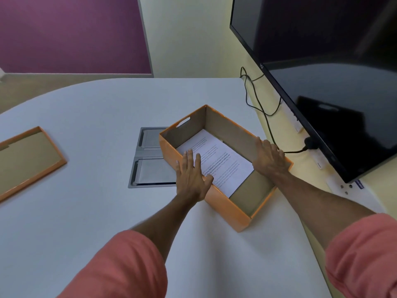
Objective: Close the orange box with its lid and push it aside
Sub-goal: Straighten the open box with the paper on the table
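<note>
An open orange box [225, 206] with a brown cardboard inside stands on the white table, right of centre. A printed sheet of paper [223, 162] lies flat inside it. My left hand [192, 176] rests over the box's near-left wall, fingers spread, thumb inside the rim. My right hand [270, 158] lies on the far-right wall, fingers spread over its top edge. The orange lid [28, 162] lies upside down at the table's left edge, far from both hands.
Two grey metal floor-box hatches [150, 160] are set flush into the table [86, 211] just left of the box. A large black monitor [333, 82] hangs at the right, with black cables [260, 104] and a white power strip [318, 158] along the wall.
</note>
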Demonstrator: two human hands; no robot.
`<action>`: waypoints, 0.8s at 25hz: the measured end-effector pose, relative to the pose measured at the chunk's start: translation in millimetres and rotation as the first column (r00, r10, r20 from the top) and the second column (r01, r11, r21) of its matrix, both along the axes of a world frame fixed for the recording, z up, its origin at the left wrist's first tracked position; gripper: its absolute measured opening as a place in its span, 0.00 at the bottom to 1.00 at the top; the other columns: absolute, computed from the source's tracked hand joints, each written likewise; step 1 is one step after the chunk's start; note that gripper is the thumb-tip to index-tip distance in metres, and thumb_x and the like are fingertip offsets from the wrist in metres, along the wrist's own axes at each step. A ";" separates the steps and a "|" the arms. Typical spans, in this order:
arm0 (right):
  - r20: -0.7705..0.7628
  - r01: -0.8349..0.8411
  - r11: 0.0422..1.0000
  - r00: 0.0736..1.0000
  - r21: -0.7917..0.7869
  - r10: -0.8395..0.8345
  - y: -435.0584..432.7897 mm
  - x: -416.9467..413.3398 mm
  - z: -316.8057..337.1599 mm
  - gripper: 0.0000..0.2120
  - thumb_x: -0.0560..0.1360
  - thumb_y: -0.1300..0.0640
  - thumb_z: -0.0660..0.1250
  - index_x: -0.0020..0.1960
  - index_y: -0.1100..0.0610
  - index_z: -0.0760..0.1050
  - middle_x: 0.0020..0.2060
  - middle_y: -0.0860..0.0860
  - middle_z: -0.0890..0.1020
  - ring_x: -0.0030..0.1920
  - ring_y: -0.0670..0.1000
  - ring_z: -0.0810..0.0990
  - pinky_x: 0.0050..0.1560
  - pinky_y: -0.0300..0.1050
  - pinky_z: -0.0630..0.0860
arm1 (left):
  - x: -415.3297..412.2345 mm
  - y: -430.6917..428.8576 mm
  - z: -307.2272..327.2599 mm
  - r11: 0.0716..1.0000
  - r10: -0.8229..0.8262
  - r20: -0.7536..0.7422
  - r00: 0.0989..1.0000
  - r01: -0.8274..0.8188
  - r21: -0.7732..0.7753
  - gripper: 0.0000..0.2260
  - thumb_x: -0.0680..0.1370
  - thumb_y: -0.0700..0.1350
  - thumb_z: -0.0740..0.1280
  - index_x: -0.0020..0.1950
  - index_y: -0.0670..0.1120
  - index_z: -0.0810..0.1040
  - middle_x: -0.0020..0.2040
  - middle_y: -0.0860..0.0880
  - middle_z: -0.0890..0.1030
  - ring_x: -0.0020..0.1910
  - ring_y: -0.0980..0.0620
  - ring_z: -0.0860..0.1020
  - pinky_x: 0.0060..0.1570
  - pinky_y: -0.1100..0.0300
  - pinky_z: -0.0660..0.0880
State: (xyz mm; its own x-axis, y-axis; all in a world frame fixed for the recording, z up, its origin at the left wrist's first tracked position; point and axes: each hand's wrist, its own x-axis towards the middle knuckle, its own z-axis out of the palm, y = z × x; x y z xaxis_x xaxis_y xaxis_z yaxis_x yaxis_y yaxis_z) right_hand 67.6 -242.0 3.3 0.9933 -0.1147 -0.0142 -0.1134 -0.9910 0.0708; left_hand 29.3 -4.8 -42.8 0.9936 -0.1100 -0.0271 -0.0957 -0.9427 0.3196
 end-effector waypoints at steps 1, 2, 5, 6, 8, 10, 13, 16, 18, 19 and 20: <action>0.036 0.002 1.000 0.999 -0.022 -0.001 0.4 -5.0 -2.8 0.30 0.72 0.61 0.62 0.73 0.59 0.60 0.60 0.57 0.74 0.59 0.59 0.75 0.56 0.58 0.73 | 0.5 7.2 -0.1 0.999 -0.028 0.011 1.000 0.028 0.015 0.34 0.77 0.62 0.49 0.79 0.47 0.47 0.80 0.44 0.43 0.78 0.45 0.40 0.74 0.44 0.38; 0.064 0.009 0.999 0.998 -0.038 -0.007 2.0 -10.5 -5.2 0.29 0.72 0.61 0.62 0.72 0.59 0.62 0.57 0.57 0.76 0.57 0.59 0.76 0.53 0.56 0.74 | 1.3 15.5 0.4 0.997 -0.062 0.015 0.998 0.061 0.039 0.34 0.77 0.62 0.47 0.79 0.48 0.47 0.80 0.44 0.42 0.78 0.46 0.40 0.74 0.44 0.37; 0.207 0.002 0.996 0.978 -0.085 0.015 11.6 -30.7 -16.1 0.19 0.69 0.62 0.64 0.60 0.61 0.73 0.44 0.58 0.78 0.45 0.58 0.78 0.41 0.51 0.73 | 6.0 43.1 3.0 0.979 -0.157 0.003 0.988 0.155 0.132 0.35 0.74 0.64 0.42 0.79 0.50 0.47 0.80 0.46 0.40 0.78 0.47 0.38 0.74 0.43 0.37; 0.268 -0.004 0.993 0.963 -0.115 0.035 14.6 -36.7 -19.0 0.15 0.68 0.63 0.65 0.54 0.61 0.75 0.39 0.56 0.78 0.39 0.57 0.78 0.37 0.48 0.71 | 8.0 52.4 4.6 0.972 -0.180 -0.006 0.984 0.179 0.152 0.36 0.73 0.65 0.41 0.79 0.50 0.47 0.80 0.46 0.39 0.78 0.47 0.38 0.74 0.43 0.37; 0.396 -0.021 0.988 0.915 -0.152 0.080 17.0 -42.9 -21.0 0.08 0.66 0.64 0.67 0.45 0.60 0.75 0.32 0.54 0.75 0.31 0.55 0.75 0.33 0.46 0.67 | 11.1 69.8 8.3 0.966 -0.201 -0.019 0.979 0.201 0.163 0.38 0.71 0.66 0.38 0.79 0.51 0.47 0.79 0.46 0.39 0.78 0.47 0.37 0.74 0.42 0.38; 0.409 -0.074 0.994 0.907 -0.082 0.102 17.4 -39.8 -17.0 0.04 0.68 0.62 0.67 0.43 0.60 0.74 0.29 0.54 0.76 0.29 0.56 0.76 0.35 0.47 0.66 | 12.1 84.7 11.9 0.977 -0.159 -0.028 0.987 0.162 0.136 0.38 0.71 0.66 0.41 0.79 0.51 0.46 0.79 0.46 0.38 0.78 0.46 0.38 0.75 0.42 0.39; 0.234 -0.067 0.977 0.972 0.202 0.018 18.0 -16.9 -8.1 0.14 0.74 0.56 0.66 0.56 0.62 0.73 0.42 0.59 0.82 0.44 0.61 0.81 0.45 0.53 0.73 | 6.2 90.0 18.5 0.998 -0.031 -0.066 0.997 0.027 -0.053 0.39 0.74 0.63 0.54 0.79 0.48 0.41 0.79 0.46 0.38 0.78 0.45 0.39 0.75 0.43 0.45; -0.135 0.139 0.779 0.988 0.612 -0.070 20.5 11.5 6.4 0.26 0.78 0.50 0.63 0.73 0.59 0.64 0.66 0.62 0.74 0.66 0.62 0.72 0.60 0.54 0.72 | -2.4 79.1 24.8 0.946 0.078 -0.177 0.981 -0.129 -0.298 0.39 0.78 0.53 0.64 0.79 0.45 0.41 0.80 0.44 0.42 0.79 0.43 0.46 0.74 0.45 0.54; -0.314 0.283 0.655 0.947 0.701 -0.073 20.7 26.0 11.7 0.30 0.80 0.48 0.61 0.78 0.56 0.58 0.72 0.61 0.68 0.71 0.62 0.68 0.65 0.53 0.69 | -7.9 72.3 25.3 0.870 0.108 -0.261 0.959 -0.218 -0.442 0.35 0.79 0.48 0.63 0.78 0.45 0.45 0.79 0.41 0.53 0.77 0.39 0.56 0.73 0.44 0.59; -0.367 0.321 0.630 0.928 0.707 -0.060 20.7 30.0 11.3 0.29 0.80 0.49 0.60 0.78 0.56 0.57 0.74 0.61 0.67 0.72 0.62 0.68 0.68 0.54 0.69 | -9.8 69.9 25.6 0.820 0.110 -0.314 0.943 -0.265 -0.507 0.33 0.80 0.47 0.62 0.79 0.46 0.46 0.78 0.40 0.58 0.75 0.37 0.61 0.71 0.42 0.62; -0.399 0.336 0.621 0.916 0.708 -0.040 20.4 32.5 9.4 0.28 0.80 0.51 0.59 0.77 0.57 0.59 0.73 0.61 0.68 0.71 0.62 0.69 0.69 0.55 0.69 | -11.5 67.7 26.6 0.762 0.110 -0.378 0.919 -0.323 -0.562 0.31 0.81 0.46 0.60 0.79 0.48 0.46 0.77 0.40 0.61 0.73 0.36 0.65 0.68 0.40 0.65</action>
State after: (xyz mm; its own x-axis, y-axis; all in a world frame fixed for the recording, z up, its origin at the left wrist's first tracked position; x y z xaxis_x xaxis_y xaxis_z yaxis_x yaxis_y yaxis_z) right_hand 100.1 -221.6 12.7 0.8681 -0.1003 -0.4862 -0.4214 -0.6664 -0.6151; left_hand 17.8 62.9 -16.1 0.9426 0.0085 -0.3339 0.2885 -0.5247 0.8009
